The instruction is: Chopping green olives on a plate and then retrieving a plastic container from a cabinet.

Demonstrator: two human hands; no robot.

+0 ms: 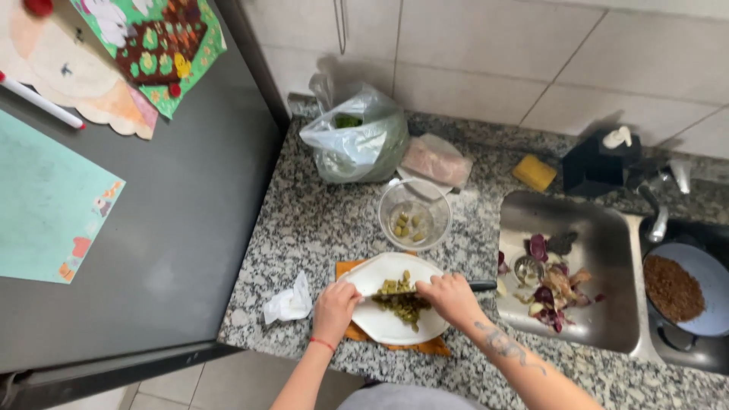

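Head view, looking straight down. A speckled grey granite worktop (304,228) is shown, bounded at the back by a wall of pale tiles (607,68) and on the left by the dark grey side of a refrigerator (190,228), to which coloured paper drawings (156,45) are fixed. A white plate (387,323) is set on an orange cloth (425,347) near the front edge of the worktop; chopped green vegetable pieces (401,300) are heaped at its centre. The plate's left rim is gripped by the left hand (334,307), fingers curled over the edge. A black-handled knife (478,286) is held in the right hand (449,296), fingers closed around the handle, the blade laid across the green pieces. Just behind the plate a clear glass bowl (414,214) containing a few green pieces is seen. Behind it lie a clear plastic bag of greens (357,144) and a smaller wrapped pink packet (437,161). A crumpled white paper (288,304) rests left of the plate. To the right, a steel sink (600,250) holding purple vegetable scraps (554,292) is recessed; a yellow sponge (534,172) lies on the rim behind it.
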